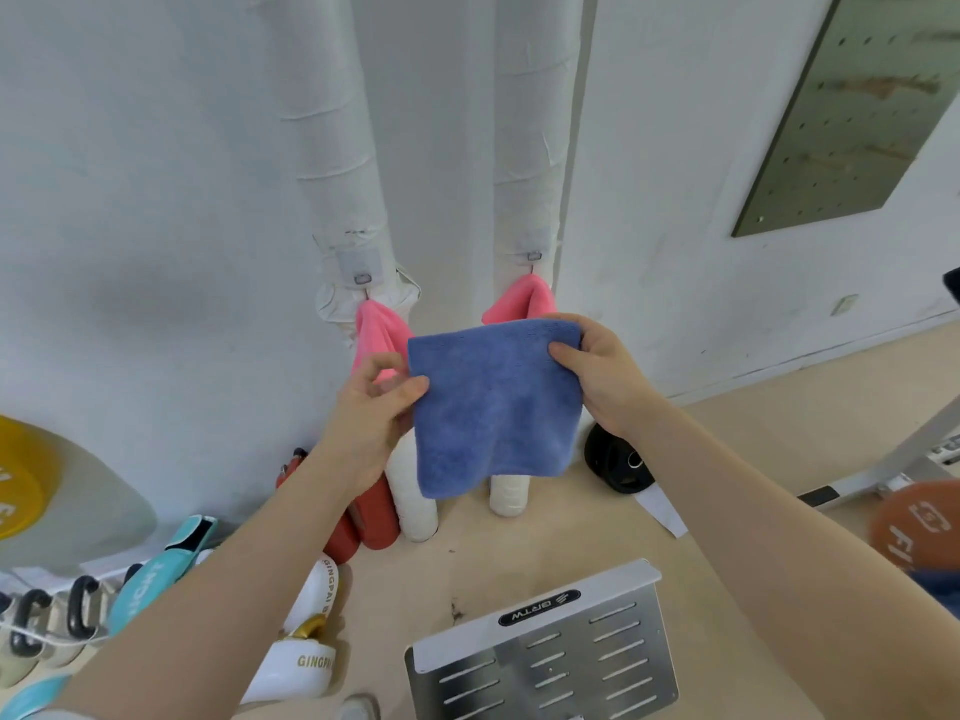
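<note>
A blue cloth (493,407) hangs spread out in front of me, held up in the air. My right hand (597,376) pinches its upper right corner with thumb and fingers. My left hand (374,407) pinches its left edge just below the upper left corner. Behind it, two pink cloths hang from small hooks on two white wrapped pipes: one pink cloth (376,330) on the left pipe hook (362,279), the other pink cloth (522,304) on the right pipe hook (534,257). The blue cloth hides their lower parts.
On the floor by the wall stand red cylinders (371,517), a black weight plate (618,459) and white boxing gloves (306,646). A perforated metal plate (545,652) lies near me. Kettlebell handles (52,615), a yellow disc (21,480) and an orange weight plate (914,527) sit at the sides.
</note>
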A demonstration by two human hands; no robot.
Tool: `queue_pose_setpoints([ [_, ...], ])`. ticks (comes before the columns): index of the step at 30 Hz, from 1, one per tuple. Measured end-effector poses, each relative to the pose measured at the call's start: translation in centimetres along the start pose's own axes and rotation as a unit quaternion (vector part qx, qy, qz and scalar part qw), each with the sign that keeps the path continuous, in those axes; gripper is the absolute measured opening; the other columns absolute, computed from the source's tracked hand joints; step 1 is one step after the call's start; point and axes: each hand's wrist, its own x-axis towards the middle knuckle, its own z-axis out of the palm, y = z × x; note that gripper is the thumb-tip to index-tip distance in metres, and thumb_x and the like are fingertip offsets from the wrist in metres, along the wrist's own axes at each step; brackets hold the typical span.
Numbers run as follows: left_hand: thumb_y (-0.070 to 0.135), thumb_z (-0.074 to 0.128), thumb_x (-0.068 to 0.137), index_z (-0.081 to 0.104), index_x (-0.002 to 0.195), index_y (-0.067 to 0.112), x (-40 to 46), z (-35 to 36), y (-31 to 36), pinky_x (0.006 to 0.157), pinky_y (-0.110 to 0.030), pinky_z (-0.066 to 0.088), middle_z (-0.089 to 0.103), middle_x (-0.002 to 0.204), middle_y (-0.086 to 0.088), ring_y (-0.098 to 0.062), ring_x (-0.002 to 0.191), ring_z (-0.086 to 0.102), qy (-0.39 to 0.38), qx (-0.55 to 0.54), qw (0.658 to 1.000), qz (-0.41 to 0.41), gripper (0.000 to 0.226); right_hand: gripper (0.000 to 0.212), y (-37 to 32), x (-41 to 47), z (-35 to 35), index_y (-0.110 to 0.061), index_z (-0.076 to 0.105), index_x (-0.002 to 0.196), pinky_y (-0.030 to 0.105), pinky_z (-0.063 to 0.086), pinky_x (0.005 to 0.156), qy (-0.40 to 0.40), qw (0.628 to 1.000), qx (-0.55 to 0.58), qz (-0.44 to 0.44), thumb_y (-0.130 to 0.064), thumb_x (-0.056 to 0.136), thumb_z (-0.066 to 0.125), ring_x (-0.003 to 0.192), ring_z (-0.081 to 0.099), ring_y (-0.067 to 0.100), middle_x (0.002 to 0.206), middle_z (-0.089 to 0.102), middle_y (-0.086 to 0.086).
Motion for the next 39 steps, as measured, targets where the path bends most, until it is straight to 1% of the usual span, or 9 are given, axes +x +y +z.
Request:
queue_pose_setpoints([
  [3, 0.004, 0.050, 0.091, 0.048, 0.079, 0.019, 0.7, -2.0, 1.1, 0.076, -0.027, 0.051, 0.073, 0.078, -0.004, -0.014, 0.074, 0.069, 0.046, -0.028, 0.998, 0.019, 0.019, 0.029, -0.9, 1.1, -0.4, -0.023, 0.058, 0.098, 0.037, 0.047, 0.089, -0.007, 0.999, -0.032, -0.006, 0.000, 0.088, 0.044, 0.098, 0.059, 0.021, 0.100, 0.064, 0.005],
  [6, 0.010, 0.051, 0.093, 0.056, 0.089, 0.019, 2.1, -1.9, 2.8, 0.071, -0.021, 0.049, 0.070, 0.094, -0.002, -0.007, 0.076, 0.065, 0.022, 0.146, 0.987, 0.065, 0.011, 0.024, -2.0, 2.6, 1.1, -0.026, 0.050, 0.104, 0.042, 0.049, 0.093, -0.039, 0.992, -0.119, -0.005, -0.019, 0.081, 0.053, 0.101, 0.057, 0.024, 0.113, 0.056, 0.013],
  [8, 0.010, 0.041, 0.098, 0.058, 0.097, 0.016, 3.5, -0.6, 4.2, 0.068, -0.019, 0.050, 0.068, 0.101, -0.001, 0.000, 0.076, 0.064, -0.029, 0.215, 0.973, 0.076, 0.018, 0.028, -2.6, 4.0, 2.7, -0.026, 0.046, 0.104, 0.040, 0.050, 0.087, -0.050, 0.989, -0.140, -0.007, -0.021, 0.080, 0.059, 0.095, 0.060, 0.025, 0.105, 0.060, 0.012],
  [12, 0.006, 0.035, 0.098, 0.055, 0.105, 0.012, 6.0, 1.7, 7.4, 0.060, -0.017, 0.052, 0.061, 0.081, -0.005, -0.009, 0.062, 0.061, -0.088, 0.219, 0.970, 0.056, 0.023, 0.024, -4.6, 7.1, 5.5, -0.026, 0.042, 0.092, 0.026, 0.048, 0.074, -0.054, 0.995, -0.078, -0.027, -0.007, 0.089, 0.056, 0.074, 0.060, 0.012, 0.071, 0.064, -0.007],
  [18, 0.002, 0.046, 0.094, 0.047, 0.125, 0.019, 9.5, 0.6, 12.6, 0.057, -0.021, 0.053, 0.065, 0.075, -0.007, -0.013, 0.060, 0.065, -0.143, 0.168, 0.971, 0.097, 0.035, 0.012, -8.7, 11.9, 9.8, -0.018, 0.056, 0.082, 0.032, 0.050, 0.064, -0.068, 0.995, 0.023, -0.067, -0.008, 0.086, 0.061, 0.062, 0.060, 0.020, 0.067, 0.062, 0.006],
  [23, 0.003, 0.055, 0.089, 0.059, 0.112, 0.020, 13.1, -1.7, 18.3, 0.053, -0.020, 0.048, 0.059, 0.055, -0.001, -0.011, 0.052, 0.057, -0.145, 0.313, 0.921, 0.178, 0.029, 0.007, -12.3, 15.8, 13.4, -0.009, 0.057, 0.085, 0.040, 0.052, 0.064, -0.119, 0.985, 0.081, -0.098, -0.011, 0.086, 0.063, 0.057, 0.058, 0.031, 0.061, 0.061, 0.020],
  [29, 0.017, 0.064, 0.083, 0.062, 0.098, 0.020, 16.9, -4.2, 24.5, 0.064, -0.025, 0.051, 0.063, 0.069, -0.018, -0.011, 0.056, 0.056, -0.070, 0.400, 0.875, 0.264, 0.014, 0.009, -16.1, 21.5, 17.1, -0.016, 0.053, 0.084, 0.017, 0.047, 0.054, -0.080, 0.982, -0.029, -0.171, -0.012, 0.090, 0.057, 0.056, 0.055, 0.003, 0.070, 0.059, -0.004],
  [34, 0.020, 0.063, 0.084, 0.059, 0.089, 0.023, 19.3, -4.6, 30.3, 0.061, -0.022, 0.048, 0.061, 0.061, -0.003, -0.009, 0.053, 0.055, -0.045, 0.411, 0.843, 0.343, 0.007, 0.011, -20.7, 24.7, 19.4, -0.023, 0.049, 0.085, 0.016, 0.046, 0.055, -0.029, 0.961, -0.078, -0.264, -0.016, 0.092, 0.054, 0.057, 0.053, -0.001, 0.076, 0.055, -0.006],
  [39, 0.012, 0.043, 0.095, 0.056, 0.094, 0.017, 21.7, -3.2, 35.5, 0.056, -0.024, 0.048, 0.054, 0.059, -0.002, -0.014, 0.054, 0.052, -0.068, 0.364, 0.841, 0.395, 0.014, 0.013, -26.2, 27.7, 20.4, -0.023, 0.050, 0.087, 0.013, 0.047, 0.057, 0.037, 0.928, -0.063, -0.366, -0.012, 0.093, 0.050, 0.057, 0.053, -0.004, 0.072, 0.056, -0.010],
])
